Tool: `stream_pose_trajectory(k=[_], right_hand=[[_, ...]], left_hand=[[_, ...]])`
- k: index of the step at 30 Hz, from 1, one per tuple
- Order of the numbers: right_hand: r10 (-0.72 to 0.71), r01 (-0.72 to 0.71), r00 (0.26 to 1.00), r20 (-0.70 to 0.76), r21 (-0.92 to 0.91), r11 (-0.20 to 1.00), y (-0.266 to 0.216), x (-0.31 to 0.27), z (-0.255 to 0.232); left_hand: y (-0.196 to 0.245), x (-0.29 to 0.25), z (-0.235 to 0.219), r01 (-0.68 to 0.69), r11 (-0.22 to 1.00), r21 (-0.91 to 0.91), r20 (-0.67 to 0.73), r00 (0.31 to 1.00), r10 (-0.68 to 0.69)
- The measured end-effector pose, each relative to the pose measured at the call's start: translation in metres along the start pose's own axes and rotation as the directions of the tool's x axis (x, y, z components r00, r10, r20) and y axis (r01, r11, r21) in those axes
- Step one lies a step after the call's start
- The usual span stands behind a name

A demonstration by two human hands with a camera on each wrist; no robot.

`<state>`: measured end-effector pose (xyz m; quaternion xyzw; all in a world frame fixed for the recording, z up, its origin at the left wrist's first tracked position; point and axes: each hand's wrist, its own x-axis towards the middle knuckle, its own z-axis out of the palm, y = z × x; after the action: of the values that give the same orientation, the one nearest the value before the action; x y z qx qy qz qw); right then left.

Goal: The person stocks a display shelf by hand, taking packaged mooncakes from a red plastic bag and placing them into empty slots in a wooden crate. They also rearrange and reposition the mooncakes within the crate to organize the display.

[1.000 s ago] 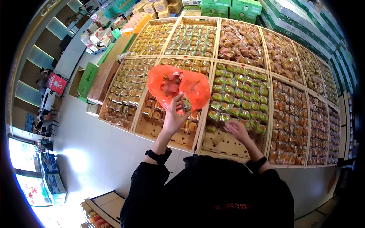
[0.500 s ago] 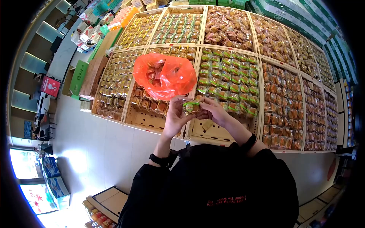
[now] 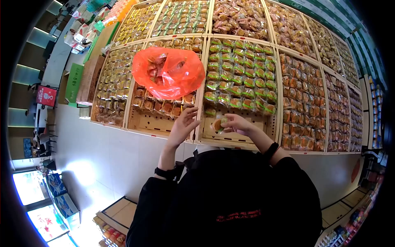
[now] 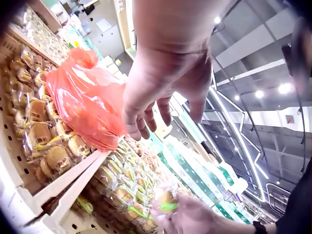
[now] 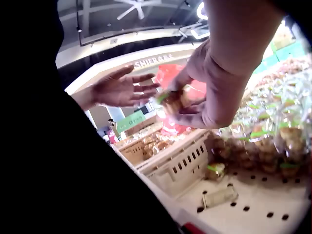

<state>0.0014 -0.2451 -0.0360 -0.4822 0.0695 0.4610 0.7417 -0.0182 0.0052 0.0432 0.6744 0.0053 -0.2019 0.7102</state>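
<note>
My right hand (image 3: 240, 123) pinches a small wrapped cake (image 3: 217, 124) with a green band, over the front of a crate. In the right wrist view, thumb and fingers close round the cake (image 5: 174, 101). My left hand (image 3: 183, 126) holds nothing, its fingers spread, just left of the cake and over the divider between two crates. Beyond it an orange-red plastic bag (image 3: 186, 79) with wrapped items inside lies on the rows of cakes, its mouth spread wide. Rows of green-banded cakes (image 3: 240, 76) fill the back of the crate below my right hand.
A single green-banded cake (image 5: 215, 170) and a pale beige piece (image 5: 219, 197) lie on the perforated crate floor. Brown cakes (image 3: 306, 103) fill the crate to the right. Pale crate walls (image 3: 199, 111) divide the display. Cartons (image 3: 74, 82) stand at the left end.
My right hand came up from the crate with a cake, met the left hand, then moved back right with it. The left hand now stands apart, its fingers spread.
</note>
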Motion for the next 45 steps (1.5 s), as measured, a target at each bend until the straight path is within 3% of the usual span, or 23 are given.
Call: stream_pose_trajectory(k=[1, 3, 5, 7, 8, 10, 15, 17, 19, 22, 25, 27, 28, 29, 30, 31, 33, 35, 37, 41, 43, 45], right_hand=[[0.007, -0.007, 1.000, -0.001, 0.001, 1.000, 0.015, 0.008, -0.011], [0.097, -0.020, 0.979, -0.180, 0.391, 0.920, 0.035, 0.023, -0.026], [0.147, -0.029, 0.960, -0.237, 0.438, 0.899, 0.043, 0.037, -0.035], [0.119, 0.079, 0.905, -0.408, 0.437, 0.896, 0.060, 0.061, -0.048], [0.137, 0.099, 0.894, -0.426, 0.487, 0.868, 0.068, 0.076, -0.054], [0.135, 0.092, 0.886, -0.443, 0.455, 0.885, 0.075, 0.090, -0.055], [0.106, 0.143, 0.869, -0.484, 0.450, 0.881, 0.101, 0.100, -0.070], [0.040, 0.252, 0.822, -0.569, 0.426, 0.869, 0.108, 0.101, -0.074], [0.080, 0.250, 0.831, -0.550, 0.498, 0.830, 0.107, 0.112, -0.081], [0.123, 0.184, 0.801, -0.586, 0.435, 0.881, 0.099, 0.111, -0.074], [0.076, 0.179, 0.790, -0.608, 0.347, 0.920, 0.092, 0.109, -0.072], [0.031, 0.061, 0.794, -0.607, 0.131, 0.989, 0.091, 0.107, -0.076], [0.026, 0.061, 0.804, -0.594, 0.126, 0.990, 0.080, 0.105, -0.071], [0.011, -0.176, 0.747, -0.664, -0.182, 0.967, 0.064, 0.094, -0.064], [-0.043, -0.411, 0.691, -0.722, -0.440, 0.798, 0.054, 0.088, -0.058], [-0.044, -0.408, 0.697, -0.716, -0.446, 0.797, 0.055, 0.088, -0.061], [-0.082, -0.553, 0.668, -0.739, -0.567, 0.610, 0.059, 0.087, -0.066], [-0.057, -0.533, 0.708, -0.703, -0.586, 0.610, 0.046, 0.080, -0.051], [-0.124, -0.598, 0.671, -0.731, -0.632, 0.493, 0.042, 0.076, -0.043], [-0.115, -0.560, 0.669, -0.735, -0.599, 0.572, 0.050, 0.057, -0.040], [0.016, -0.386, 0.728, -0.685, -0.391, 0.835, 0.039, 0.033, -0.022], [0.030, -0.364, 0.724, -0.689, -0.345, 0.865, 0.060, 0.025, -0.038]], left_hand=[[-0.003, -0.003, -0.006, 0.005, 1.000, -0.005, -0.001, 1.000, -0.005], [-0.006, -0.012, -0.020, 0.035, 0.999, -0.031, -0.032, 0.999, -0.036], [-0.007, -0.021, -0.027, 0.033, 0.999, 0.009, -0.063, 0.997, -0.033], [-0.011, -0.028, -0.034, 0.059, 0.997, 0.044, -0.119, 0.991, -0.053], [-0.011, -0.032, -0.038, 0.061, 0.997, 0.040, -0.115, 0.992, -0.056], [-0.008, -0.041, -0.045, 0.156, 0.987, 0.036, -0.152, 0.977, -0.149], [-0.017, -0.058, -0.071, 0.175, 0.984, 0.042, -0.176, 0.971, -0.165], [-0.023, -0.063, -0.078, 0.197, 0.978, 0.060, -0.188, 0.965, -0.183], [-0.030, -0.060, -0.084, 0.233, 0.971, 0.049, -0.177, 0.959, -0.221], [-0.034, -0.053, -0.087, 0.235, 0.971, 0.050, -0.141, 0.964, -0.226], [-0.032, -0.041, -0.088, 0.227, 0.972, 0.059, -0.105, 0.970, -0.220], [-0.029, -0.030, -0.089, 0.222, 0.973, 0.066, -0.107, 0.971, -0.214], [-0.029, -0.022, -0.091, 0.207, 0.975, 0.078, -0.137, 0.971, -0.195], [-0.030, -0.013, -0.093, 0.194, 0.977, 0.090, -0.163, 0.971, -0.177], [-0.031, -0.002, -0.096, 0.092, 0.994, 0.060, -0.187, 0.979, -0.079], [-0.034, 0.012, -0.106, 0.091, 0.994, 0.062, -0.196, 0.978, -0.077], [-0.035, 0.044, -0.122, -0.055, 0.997, 0.060, -0.355, 0.932, 0.072], [-0.021, 0.073, -0.133, -0.060, 0.986, 0.153, -0.475, 0.871, 0.127], [-0.015, 0.105, -0.147, -0.136, 0.901, 0.412, -0.471, 0.815, 0.339], [-0.036, 0.168, -0.172, -0.198, 0.857, 0.475, -0.437, 0.793, 0.425], [-0.043, 0.192, -0.186, -0.071, 0.421, 0.904, -0.201, 0.799, 0.567], [-0.051, 0.210, -0.201, -0.162, 0.421, 0.892, -0.112, 0.825, 0.554]])
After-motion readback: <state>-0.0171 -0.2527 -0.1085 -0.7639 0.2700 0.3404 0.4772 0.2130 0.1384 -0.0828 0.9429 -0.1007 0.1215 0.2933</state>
